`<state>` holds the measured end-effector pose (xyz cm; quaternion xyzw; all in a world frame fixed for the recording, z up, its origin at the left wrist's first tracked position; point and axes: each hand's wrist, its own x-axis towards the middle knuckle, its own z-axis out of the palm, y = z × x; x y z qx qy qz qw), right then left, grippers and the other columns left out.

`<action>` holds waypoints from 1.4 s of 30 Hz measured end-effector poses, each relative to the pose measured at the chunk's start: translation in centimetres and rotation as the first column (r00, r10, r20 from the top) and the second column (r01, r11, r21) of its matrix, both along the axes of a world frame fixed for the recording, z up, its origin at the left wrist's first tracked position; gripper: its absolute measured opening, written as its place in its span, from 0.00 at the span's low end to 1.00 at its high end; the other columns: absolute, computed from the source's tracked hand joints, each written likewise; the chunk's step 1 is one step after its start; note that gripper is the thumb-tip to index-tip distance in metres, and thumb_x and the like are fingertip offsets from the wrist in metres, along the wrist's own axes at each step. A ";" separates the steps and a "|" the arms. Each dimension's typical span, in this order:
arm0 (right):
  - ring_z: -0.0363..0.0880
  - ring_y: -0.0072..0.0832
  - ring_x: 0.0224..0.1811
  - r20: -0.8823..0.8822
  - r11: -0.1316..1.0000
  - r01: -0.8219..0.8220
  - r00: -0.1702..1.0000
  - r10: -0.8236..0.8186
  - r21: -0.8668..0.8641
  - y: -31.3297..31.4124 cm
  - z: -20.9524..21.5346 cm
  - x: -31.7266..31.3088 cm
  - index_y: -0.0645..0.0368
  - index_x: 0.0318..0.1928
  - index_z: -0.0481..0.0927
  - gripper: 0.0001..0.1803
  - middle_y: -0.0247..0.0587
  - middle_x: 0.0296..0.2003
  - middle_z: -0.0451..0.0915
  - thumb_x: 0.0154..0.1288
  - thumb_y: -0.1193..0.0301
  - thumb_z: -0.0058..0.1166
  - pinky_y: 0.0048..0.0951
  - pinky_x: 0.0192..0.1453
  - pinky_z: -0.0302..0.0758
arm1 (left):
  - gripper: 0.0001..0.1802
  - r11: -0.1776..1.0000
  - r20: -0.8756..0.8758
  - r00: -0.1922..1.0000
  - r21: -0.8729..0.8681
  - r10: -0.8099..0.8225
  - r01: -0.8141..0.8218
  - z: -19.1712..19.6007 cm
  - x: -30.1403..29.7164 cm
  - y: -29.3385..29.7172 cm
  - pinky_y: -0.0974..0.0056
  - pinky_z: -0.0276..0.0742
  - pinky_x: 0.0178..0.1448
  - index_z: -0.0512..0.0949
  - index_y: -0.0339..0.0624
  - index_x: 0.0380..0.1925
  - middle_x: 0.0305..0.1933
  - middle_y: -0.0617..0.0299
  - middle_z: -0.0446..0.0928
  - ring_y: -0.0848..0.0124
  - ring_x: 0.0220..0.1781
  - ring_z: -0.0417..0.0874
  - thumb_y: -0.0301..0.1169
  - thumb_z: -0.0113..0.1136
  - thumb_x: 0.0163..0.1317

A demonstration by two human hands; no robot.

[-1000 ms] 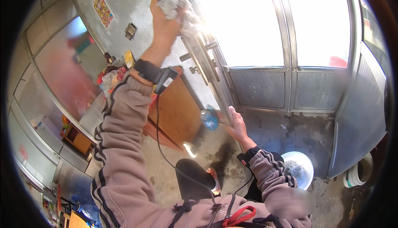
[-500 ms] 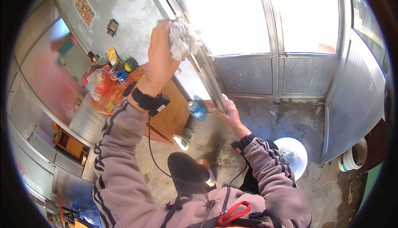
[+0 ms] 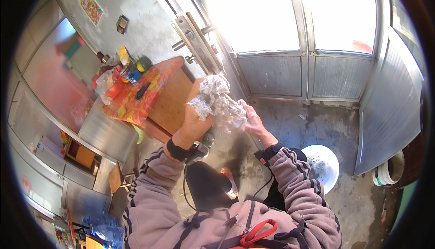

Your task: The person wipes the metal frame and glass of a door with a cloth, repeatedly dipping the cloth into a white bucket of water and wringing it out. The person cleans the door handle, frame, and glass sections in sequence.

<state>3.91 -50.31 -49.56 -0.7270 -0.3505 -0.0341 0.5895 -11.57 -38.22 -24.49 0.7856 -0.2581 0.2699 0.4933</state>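
My left hand (image 3: 197, 117) grips a crumpled grey-white rag (image 3: 216, 98). The rag lies against the narrow edge of a metal-framed door, below its lock plate (image 3: 195, 40) and handles. My right hand (image 3: 256, 124) holds the same door edge lower down, close beside the rag. Part of its fingers is hidden behind the rag and the frame.
Left of the door stands a wooden table with a red-orange patterned cover (image 3: 156, 79), crowded with bags and small items. A white basin (image 3: 327, 165) with dark, dirty contents sits on the floor at right. Farther right are a white bucket (image 3: 383, 175) and a metal panel (image 3: 387, 113).
My left hand has slid the rag down the door edge toward my right hand, uncovering the lock and handles. My right hand stays at the edge.
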 end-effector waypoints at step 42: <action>0.90 0.35 0.61 -0.142 0.555 -0.218 0.834 0.533 0.803 -4.9 13.3 -0.8 0.60 0.74 0.78 0.25 0.44 0.62 0.87 0.80 0.73 0.55 0.42 0.65 0.89 | 0.63 0.657 0.459 0.562 -0.065 0.688 -0.751 -1.6 3.0 3.9 0.41 0.57 0.88 0.53 0.21 0.83 0.83 0.32 0.60 0.40 0.85 0.62 0.46 0.82 0.62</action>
